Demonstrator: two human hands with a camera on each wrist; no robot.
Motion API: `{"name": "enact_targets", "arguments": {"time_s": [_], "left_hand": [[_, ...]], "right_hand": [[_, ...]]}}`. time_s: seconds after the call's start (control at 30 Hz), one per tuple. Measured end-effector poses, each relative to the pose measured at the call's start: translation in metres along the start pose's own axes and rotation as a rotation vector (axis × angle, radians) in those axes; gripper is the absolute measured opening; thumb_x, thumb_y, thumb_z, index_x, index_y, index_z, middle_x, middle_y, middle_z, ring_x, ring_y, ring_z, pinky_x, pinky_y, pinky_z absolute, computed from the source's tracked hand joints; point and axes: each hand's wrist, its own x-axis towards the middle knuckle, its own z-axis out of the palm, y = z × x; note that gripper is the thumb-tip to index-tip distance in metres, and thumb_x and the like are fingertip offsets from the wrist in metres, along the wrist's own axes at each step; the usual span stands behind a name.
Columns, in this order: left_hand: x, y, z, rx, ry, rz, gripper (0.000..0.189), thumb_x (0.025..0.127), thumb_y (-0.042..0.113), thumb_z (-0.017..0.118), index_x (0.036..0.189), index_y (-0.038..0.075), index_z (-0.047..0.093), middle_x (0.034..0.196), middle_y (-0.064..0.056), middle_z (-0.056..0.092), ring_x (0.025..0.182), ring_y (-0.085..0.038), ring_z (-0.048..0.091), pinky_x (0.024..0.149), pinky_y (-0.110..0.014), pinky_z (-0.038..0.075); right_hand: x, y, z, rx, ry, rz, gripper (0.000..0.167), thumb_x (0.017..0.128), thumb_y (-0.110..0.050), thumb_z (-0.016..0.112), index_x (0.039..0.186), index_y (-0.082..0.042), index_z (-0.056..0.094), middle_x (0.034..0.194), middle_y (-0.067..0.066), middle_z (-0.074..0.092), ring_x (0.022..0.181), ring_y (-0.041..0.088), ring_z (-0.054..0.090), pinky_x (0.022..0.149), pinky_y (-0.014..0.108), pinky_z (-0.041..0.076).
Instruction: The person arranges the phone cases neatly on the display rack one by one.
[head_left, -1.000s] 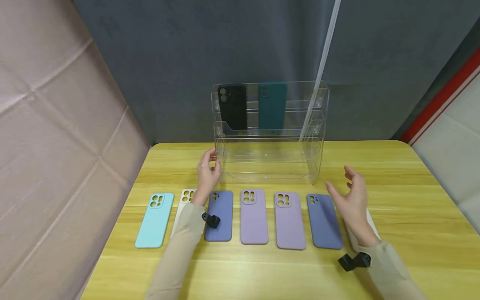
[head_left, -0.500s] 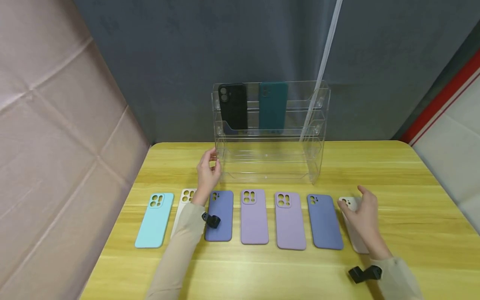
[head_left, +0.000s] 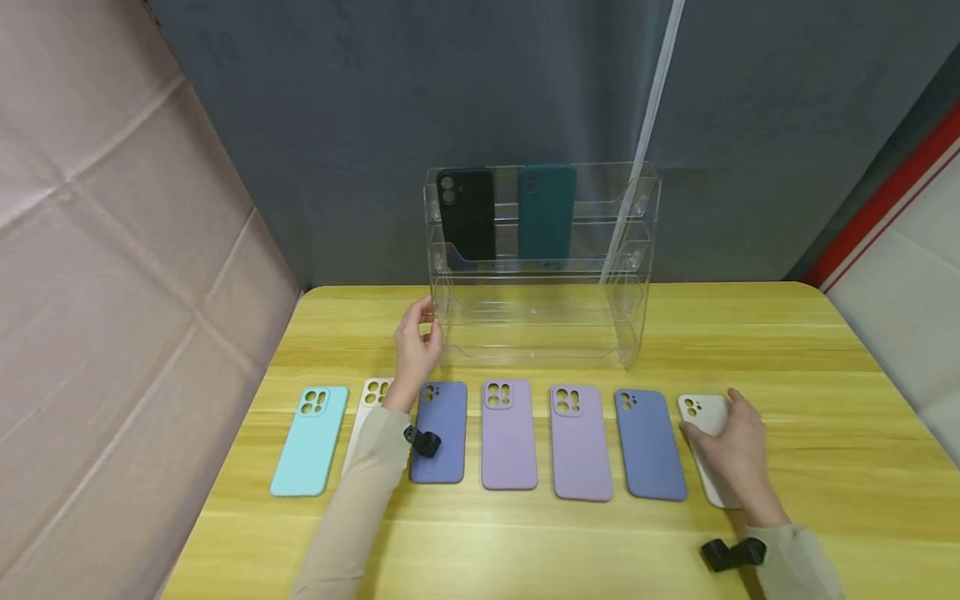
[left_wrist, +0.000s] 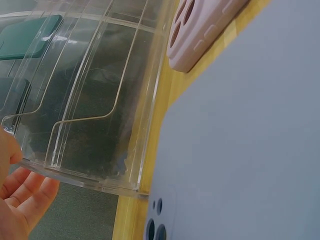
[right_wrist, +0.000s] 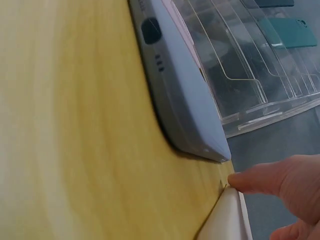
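At the right end of a row of phone cases, my right hand (head_left: 737, 450) grips a white phone case (head_left: 707, 408) by its sides, thumb on its left edge. In the right wrist view the thumb lies against that case's edge; the other fingers are mostly hidden. The case lies on the table. My left hand (head_left: 417, 348) holds the left side of a clear tiered display rack (head_left: 532, 333), its fingers reaching behind the side panel in the left wrist view. A black phone case (head_left: 467, 217) and a teal phone case (head_left: 546, 215) stand in the rack's upper part.
Left of the white case lie a blue phone case (head_left: 651, 446), two lilac ones (head_left: 581, 450), another blue one (head_left: 447, 450), a partly covered white one (head_left: 367, 408) and a turquoise one (head_left: 309, 442). A grey curtain (head_left: 360, 142) hangs behind the wooden table (head_left: 510, 542).
My right hand has moved right and down, from above the row's right end onto the white phone case, and its thumb and fingers have closed on the sides. My left hand stays at the rack.
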Motion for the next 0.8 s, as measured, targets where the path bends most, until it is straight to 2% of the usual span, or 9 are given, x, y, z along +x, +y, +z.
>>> {"name": "enact_targets", "arguments": {"time_s": [0.17,0.33,0.6,0.8], "left_hand": [[-0.001,-0.001,0.0,0.006,0.003,-0.002,0.033,0.084,-0.01,0.054,0.117,-0.009,0.054,0.103,-0.022,0.06,0.088,-0.035,0.06,0.057,-0.04,0.056],[-0.001,-0.002,0.001,-0.005,0.001,0.007,0.032,0.085,-0.009,0.053,0.117,-0.009,0.054,0.103,-0.022,0.059,0.088,-0.035,0.06,0.057,-0.043,0.055],[-0.001,-0.003,0.001,-0.001,-0.002,0.008,0.033,0.085,-0.009,0.053,0.118,-0.008,0.053,0.103,-0.021,0.059,0.089,-0.034,0.06,0.058,-0.043,0.056],[-0.001,-0.004,0.001,-0.007,-0.002,0.003,0.032,0.085,-0.009,0.053,0.118,-0.01,0.053,0.104,-0.022,0.059,0.089,-0.035,0.059,0.058,-0.044,0.055]], "right_hand": [[0.003,0.003,-0.002,-0.052,-0.011,-0.03,0.094,0.073,-0.017,0.076,0.137,0.02,0.02,0.114,0.043,0.04,0.094,0.05,0.043,0.074,0.059,0.043],[0.006,0.005,-0.003,-0.092,-0.013,-0.034,0.094,0.07,-0.019,0.077,0.136,0.019,0.022,0.107,0.041,0.043,0.089,0.049,0.044,0.068,0.055,0.043],[0.01,0.006,-0.006,-0.081,-0.018,-0.032,0.093,0.068,-0.016,0.075,0.136,0.02,0.022,0.11,0.041,0.042,0.091,0.049,0.041,0.07,0.056,0.041],[0.015,0.002,-0.011,-0.032,0.041,-0.056,0.089,0.069,-0.012,0.075,0.136,0.019,0.024,0.113,0.042,0.043,0.092,0.049,0.044,0.074,0.058,0.042]]}}
